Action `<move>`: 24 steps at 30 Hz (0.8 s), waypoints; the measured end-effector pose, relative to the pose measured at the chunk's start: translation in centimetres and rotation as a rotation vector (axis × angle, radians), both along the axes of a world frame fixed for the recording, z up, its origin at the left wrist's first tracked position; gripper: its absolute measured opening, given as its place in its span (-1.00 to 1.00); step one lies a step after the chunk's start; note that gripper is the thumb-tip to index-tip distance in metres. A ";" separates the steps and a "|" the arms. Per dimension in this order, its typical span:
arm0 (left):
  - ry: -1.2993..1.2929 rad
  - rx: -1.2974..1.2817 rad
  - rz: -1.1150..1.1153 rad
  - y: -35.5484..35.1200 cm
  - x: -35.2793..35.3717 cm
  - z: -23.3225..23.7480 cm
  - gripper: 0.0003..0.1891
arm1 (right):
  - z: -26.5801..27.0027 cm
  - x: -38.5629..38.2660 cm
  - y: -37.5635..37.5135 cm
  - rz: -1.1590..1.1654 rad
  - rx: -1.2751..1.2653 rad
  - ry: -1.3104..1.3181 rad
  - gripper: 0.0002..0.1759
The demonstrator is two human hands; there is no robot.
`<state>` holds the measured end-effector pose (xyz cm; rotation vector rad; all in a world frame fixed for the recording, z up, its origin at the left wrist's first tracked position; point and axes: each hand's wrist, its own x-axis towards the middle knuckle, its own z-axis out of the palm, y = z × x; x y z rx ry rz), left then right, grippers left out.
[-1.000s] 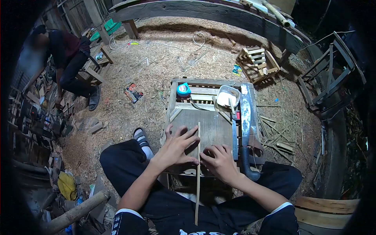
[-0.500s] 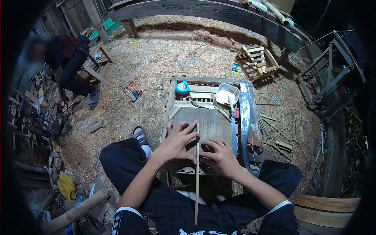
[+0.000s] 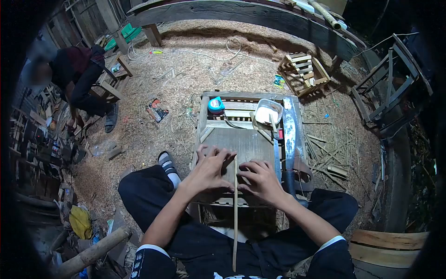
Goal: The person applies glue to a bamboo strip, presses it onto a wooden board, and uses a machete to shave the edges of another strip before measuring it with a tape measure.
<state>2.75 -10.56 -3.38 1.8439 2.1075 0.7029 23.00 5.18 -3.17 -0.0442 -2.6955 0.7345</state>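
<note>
A thin pale strip of wood or bamboo (image 3: 235, 223) runs lengthwise between my hands, over the near edge of a low slatted table (image 3: 241, 138) and down above my lap. My left hand (image 3: 211, 171) is at its left side, thumb against the strip and fingers spread. On the right side, my right hand (image 3: 261, 180) has curled fingers, with thumb and fingertips close to the strip. Whether they grip it is unclear. A teal tape measure (image 3: 216, 105), a white tub (image 3: 268, 112) and a large blade (image 3: 290, 130) with a dark handle lie on the table.
Another person (image 3: 83, 79) sits at the far left. A slatted wooden crate (image 3: 305, 74) stands on the shavings-covered floor beyond the table. Cut strips (image 3: 327, 156) lie to the right. A heavy beam (image 3: 241, 23) crosses the back, and a round pole (image 3: 93, 251) juts in lower left.
The strip has slid slightly toward my body, its far end now lower. My left fingers have drawn in a little, and my right hand has shifted slightly.
</note>
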 end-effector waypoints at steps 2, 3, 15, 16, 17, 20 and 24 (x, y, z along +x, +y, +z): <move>-0.021 0.000 -0.001 -0.2 0.2 -0.4 0.19 | -0.1 -0.1 0.0 -0.003 -0.016 -0.002 -0.62; -0.023 0.000 -0.002 -0.3 0.2 -0.6 0.19 | -0.3 -0.2 0.0 -0.004 -0.016 -0.003 -0.62; -0.024 -0.005 0.041 -1.2 1.7 0.0 0.16 | -0.7 -1.5 -0.2 -0.151 0.133 -0.020 -0.50; -0.018 -0.012 0.041 -1.1 1.7 0.1 0.16 | -0.6 -1.6 0.0 -0.157 0.131 -0.038 -0.48; -0.013 -0.018 0.040 -1.1 1.7 0.3 0.17 | -0.6 -1.6 0.2 -0.164 0.130 -0.057 -0.46; -0.042 -0.038 0.038 -1.1 1.7 0.5 0.16 | -0.8 -1.9 0.7 -0.144 0.114 -0.068 -0.43; -0.036 -0.004 0.046 -1.0 1.9 0.3 0.12 | -0.9 -2.0 1.1 -0.139 0.103 -0.099 -0.42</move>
